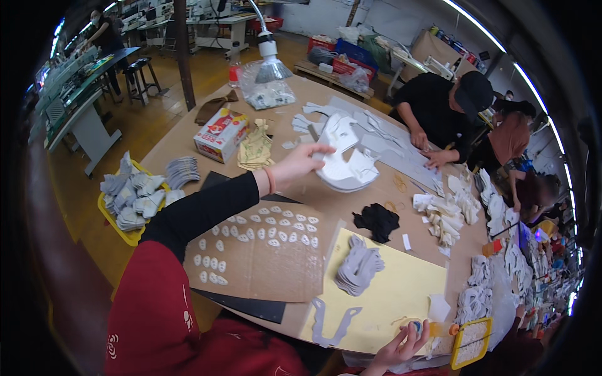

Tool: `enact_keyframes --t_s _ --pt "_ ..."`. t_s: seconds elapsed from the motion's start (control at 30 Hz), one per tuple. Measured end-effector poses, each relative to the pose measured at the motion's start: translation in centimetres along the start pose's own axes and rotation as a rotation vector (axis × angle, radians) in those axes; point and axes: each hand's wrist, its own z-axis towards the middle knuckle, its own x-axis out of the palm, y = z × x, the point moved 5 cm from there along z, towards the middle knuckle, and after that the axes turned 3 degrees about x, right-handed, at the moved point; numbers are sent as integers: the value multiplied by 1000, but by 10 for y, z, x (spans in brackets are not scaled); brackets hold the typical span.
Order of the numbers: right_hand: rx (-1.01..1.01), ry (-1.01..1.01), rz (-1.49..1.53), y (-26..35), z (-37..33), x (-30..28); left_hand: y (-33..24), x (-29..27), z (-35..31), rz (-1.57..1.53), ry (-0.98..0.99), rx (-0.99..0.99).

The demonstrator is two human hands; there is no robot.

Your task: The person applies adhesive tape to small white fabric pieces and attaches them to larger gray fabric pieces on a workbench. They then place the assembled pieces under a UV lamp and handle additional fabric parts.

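Note:
My left hand (300,165), reaching over the middle of the table, is closed on a thick stack of white cut pieces (342,172) with curved edges, held above the tabletop. At the near edge, my right hand (398,351) has its fingers curled up around a small round blue-centred thing (416,325), whose kind I cannot make out. Next to these fingers is a yellowish container with an orange end (453,329). A pile of grey cut pieces (359,266) and a single grey U-shaped piece (332,323) lie on a yellow sheet (401,282).
A cardboard sheet (269,276) carries rows of small white pieces. Further left are a red-and-white box (221,135) and a yellow basket (128,235) of grey bundles. A lamp (271,59) hangs over the far side. Black cloth (376,222) lies mid-table. A co-worker (439,113) handles pieces opposite.

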Motion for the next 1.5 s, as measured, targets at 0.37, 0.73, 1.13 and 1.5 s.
enact_keyframes --t_s 0.37,0.73,1.13,1.5 --pt "62 152 241 7 6 109 -30 -158 -15 315 -94 -83" --pt "-37 214 174 77 58 142 -180 -376 99 875 -1096 577" --pt "-39 309 167 66 73 155 -211 -422 86 1220 -1067 104" --pt "-28 301 159 52 79 142 -199 -501 92 622 -833 321"
